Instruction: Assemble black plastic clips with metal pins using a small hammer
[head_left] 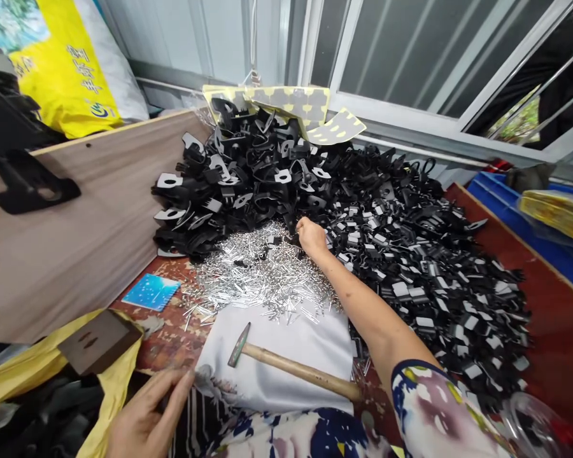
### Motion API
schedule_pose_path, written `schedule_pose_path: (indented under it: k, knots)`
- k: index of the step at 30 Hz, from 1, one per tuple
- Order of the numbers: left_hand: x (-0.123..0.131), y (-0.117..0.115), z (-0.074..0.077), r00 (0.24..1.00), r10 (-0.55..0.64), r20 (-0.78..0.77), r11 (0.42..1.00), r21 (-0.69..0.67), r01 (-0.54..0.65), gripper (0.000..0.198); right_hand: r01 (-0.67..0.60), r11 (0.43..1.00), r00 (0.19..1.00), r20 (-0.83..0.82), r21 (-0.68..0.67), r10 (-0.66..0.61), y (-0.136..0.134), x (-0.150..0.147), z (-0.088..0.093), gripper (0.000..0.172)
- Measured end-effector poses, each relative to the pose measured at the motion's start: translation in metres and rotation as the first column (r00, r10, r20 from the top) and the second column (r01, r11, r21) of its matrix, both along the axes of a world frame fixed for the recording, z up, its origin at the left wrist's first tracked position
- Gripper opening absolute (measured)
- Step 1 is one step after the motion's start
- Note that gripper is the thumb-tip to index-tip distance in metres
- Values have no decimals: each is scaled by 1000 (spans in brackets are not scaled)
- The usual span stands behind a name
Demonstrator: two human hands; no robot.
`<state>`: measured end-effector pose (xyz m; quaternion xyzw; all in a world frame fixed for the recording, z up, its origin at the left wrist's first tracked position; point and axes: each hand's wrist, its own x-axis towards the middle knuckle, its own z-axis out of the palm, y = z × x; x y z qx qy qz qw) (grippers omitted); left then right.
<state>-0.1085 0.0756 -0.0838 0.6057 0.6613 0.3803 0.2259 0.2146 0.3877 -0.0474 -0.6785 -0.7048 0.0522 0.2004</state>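
My right hand [311, 236] reaches forward with its fingers curled closed, where the heap of metal pins [262, 270] meets the black plastic pieces [267, 191]. Whatever its fingers may hold is hidden. Low in the view, my left hand [150, 413] is beside the yellow-edged bag, thumb and forefinger brought together in a pinch. I cannot make out anything between those fingertips. A hammer [300, 374] with a wooden handle lies across the grey-white sheet [277, 331] in front of me, touched by neither hand.
Small black clips [424, 299] cover the right side of the worn red tabletop [549, 324]. A wooden board [100, 191] borders the left. A blue card [151, 292] lies near it. The open yellow bag [109, 407] holds black pieces and a brown block [99, 341]. Blue crates [501, 203] stand at right.
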Motion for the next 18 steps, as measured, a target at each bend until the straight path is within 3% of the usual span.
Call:
schedule_pose_path:
  k: [4,9,12,18]
  knots:
    - [17,10,2,996,-85,18,993,88,83,42,-14,999,1000,-3,38,14,3,2,-1,31]
    - [30,8,-1,984,-180,5,971,164,177,30,72,997,997,0,3,-72,25,-30,-3,51]
    - [29,1,-5,987,-163,18,978,137,159,26,98,995,995,1,-35,-98,38,-37,-1,39]
    - [15,-6,-19,991,-81,102,997,-5,82,28,9,1000,998,-58,-17,-10,33,6,9,30]
